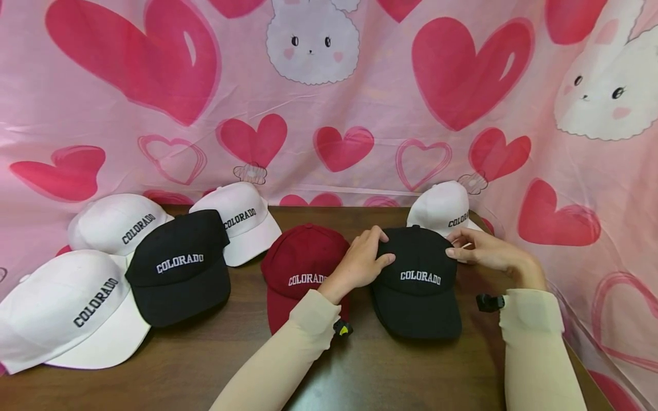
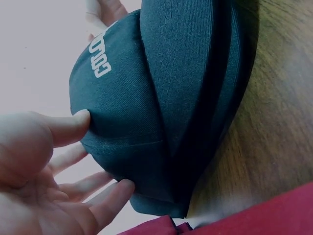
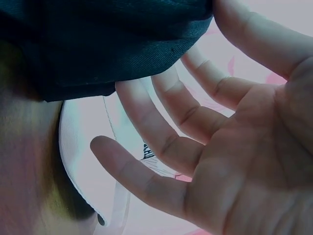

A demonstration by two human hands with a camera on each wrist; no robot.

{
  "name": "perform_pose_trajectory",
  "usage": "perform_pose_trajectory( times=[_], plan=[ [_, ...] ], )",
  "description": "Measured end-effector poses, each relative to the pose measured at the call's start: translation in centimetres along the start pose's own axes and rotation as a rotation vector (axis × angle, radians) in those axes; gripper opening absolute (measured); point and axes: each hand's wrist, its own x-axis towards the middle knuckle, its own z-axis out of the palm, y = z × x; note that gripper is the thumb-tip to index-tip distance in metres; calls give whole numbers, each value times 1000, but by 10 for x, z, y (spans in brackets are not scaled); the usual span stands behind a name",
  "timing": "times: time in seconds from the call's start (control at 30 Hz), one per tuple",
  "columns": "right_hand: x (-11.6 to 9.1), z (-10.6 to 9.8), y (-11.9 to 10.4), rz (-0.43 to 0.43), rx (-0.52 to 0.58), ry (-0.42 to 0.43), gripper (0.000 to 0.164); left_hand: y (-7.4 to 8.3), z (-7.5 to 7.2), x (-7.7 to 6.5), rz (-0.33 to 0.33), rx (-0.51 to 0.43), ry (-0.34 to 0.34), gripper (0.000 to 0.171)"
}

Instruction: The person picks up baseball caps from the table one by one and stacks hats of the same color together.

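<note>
A black baseball cap (image 1: 415,285) lettered COLORADO sits on the table at centre right, brim toward me. A second brim edge (image 2: 222,83) shows under its brim in the left wrist view. My left hand (image 1: 362,257) is at the cap's left side, thumb and fingertips touching the crown, fingers loosely bent and spread. On the opposite side, my right hand (image 1: 485,249) has its thumb against the crown and its fingers extended behind it. A white cap (image 1: 439,208) stands just behind, partly hidden by the black one. The red cap (image 1: 303,257) lies under my left wrist.
On the left are a black cap (image 1: 180,268) and white caps, one in front (image 1: 61,308), one behind (image 1: 118,222) and one farther right (image 1: 239,220). A pink heart-print cloth (image 1: 308,103) hangs behind the brown table (image 1: 205,354) and along its right side.
</note>
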Motion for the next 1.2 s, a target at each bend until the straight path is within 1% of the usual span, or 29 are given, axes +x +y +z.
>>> perform_pose_trajectory(
  times=[0.1, 0.33, 0.53, 0.67, 0.8, 0.9, 1.0, 1.2],
  plan=[
    [0, -1, 0, -4, -11, 5, 53, 0, 0, 1, 6, 11, -12, 35],
    [0, 0, 0, -28, -31, 21, 47, 0, -2, 1, 12, 30, -36, 33],
    [-2, 0, -4, -72, -48, 32, 45, -1, -13, 1, 33, 31, -53, 32],
    [-7, -3, -12, -98, -97, 47, 46, 0, -23, 0, 58, 28, -77, 34],
    [-14, -6, -22, -125, -156, 103, 46, 2, -35, -2, 85, 18, -101, 37],
    [-19, -7, -32, -149, -170, 153, 43, 3, -48, -5, 99, -1, -93, 39],
    [-24, -7, -43, -171, -173, 192, 42, 4, -66, -9, 104, -36, -54, 42],
    [-33, -2, -66, -248, -185, 332, 37, 2, -103, -22, 123, -81, 66, 42]
  ],
)
